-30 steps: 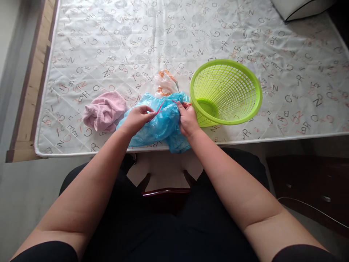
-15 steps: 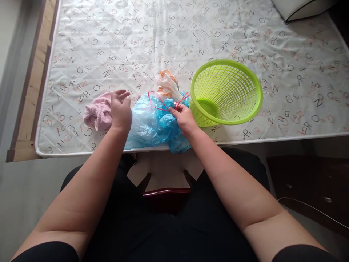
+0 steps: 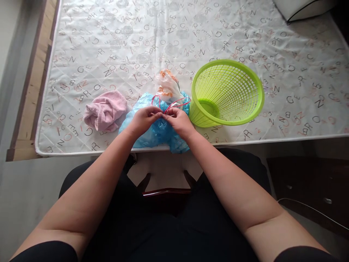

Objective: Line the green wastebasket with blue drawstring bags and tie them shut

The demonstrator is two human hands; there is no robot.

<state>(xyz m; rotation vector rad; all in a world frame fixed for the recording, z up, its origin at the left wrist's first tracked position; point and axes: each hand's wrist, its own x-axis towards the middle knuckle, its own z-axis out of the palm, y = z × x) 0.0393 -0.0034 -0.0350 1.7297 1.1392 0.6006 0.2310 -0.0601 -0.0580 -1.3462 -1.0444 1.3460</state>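
Observation:
Over the blue plastic bag (image 3: 155, 133), my left hand (image 3: 145, 118) and my right hand (image 3: 178, 122) meet with their fingertips close together. Both pinch the thin red string (image 3: 177, 103), which loops up from between the fingers. The blue bag lies crumpled at the front edge of the mattress, partly covered by my hands. Just behind it rests a clear plastic bag with orange print (image 3: 167, 85). A bunched pink towel (image 3: 106, 111) lies left of my left hand. Right of my right hand, a green mesh basket (image 3: 227, 65) leans, its mouth tilted up toward the right.
Everything lies on a white mattress (image 3: 131, 47) printed with letters. A white object with black piping (image 3: 302, 9) sits at the far right corner. Wooden framing (image 3: 29, 105) runs along the left side. Below the front edge is a dark red chair seat (image 3: 166, 200) between my legs.
My left hand has moved right from above the pink towel, uncovering it, and now pinches the red string beside my right hand. The string's loops have shifted and narrowed.

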